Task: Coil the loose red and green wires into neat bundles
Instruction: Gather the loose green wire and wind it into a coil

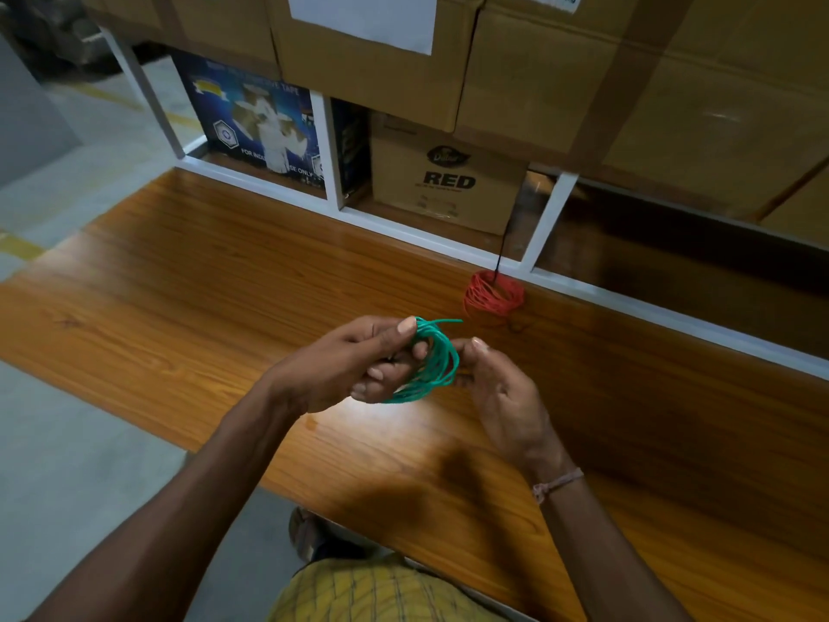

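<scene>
A coil of green wire (437, 363) hangs in the air above the wooden table (202, 280), held between both hands. My left hand (354, 365) grips the coil's left side, thumb on top and fingers curled through the loops. My right hand (502, 392) pinches the coil's right side with thumb and fingers. A short free end of green wire sticks out to the right at the top. The red wire (493, 294) lies as a coiled bundle on the table near its far edge, beyond my hands and apart from them.
A white metal rack (332, 150) stands against the table's far edge, holding cardboard boxes (448, 181) and a blue tape box (255, 123). A thin black cord (500, 258) hangs down onto the red bundle. Grey floor lies to the left.
</scene>
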